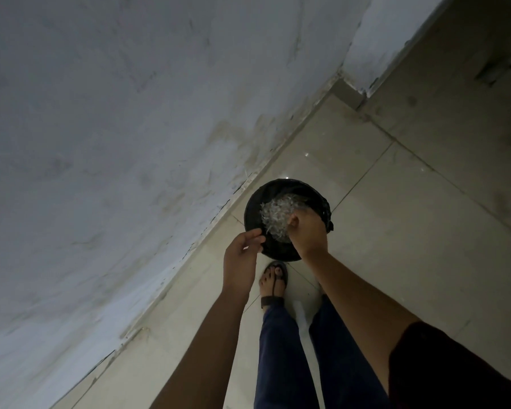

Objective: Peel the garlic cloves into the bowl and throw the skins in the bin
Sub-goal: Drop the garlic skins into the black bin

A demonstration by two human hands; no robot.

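Right hand [307,231] is over the mouth of the bin [281,253], fingers curled onto a wad of garlic skins [276,216]. The wad sits above the opening, inside the rim line. Can't tell if all of it is in my grip or if part rests in the bin.

Left hand [242,255] is at the bin's near-left rim, thumb close to the fingertips. Nothing visible between them. Too dark to say whether it pinches a scrap or is just loose.

Handling, my read:
- Skins look papery and flaky, so next to no weight and no stiffness.
- Crushing does no harm, so squeeze as hard as needed.
- They're likely to cling to damp skin and drift on any air.

Where to hold: whole cupped hand around the outside of the wad. Pinching a single flake would let the rest shed.

Release: go low, inside the bin's rim, and spread the fingers wide. Then rub both hands together over the mouth to shed the stuck bits.

Risk: flakes go over the rim onto the floor [396,231], either on the bin's wall [101,143] side or near my foot.

The bin has a dark liner and stands on the floor tiles just beside the wall. My sandalled foot [273,278] is just on the near side of it. Bowl and cloves aren't in view.
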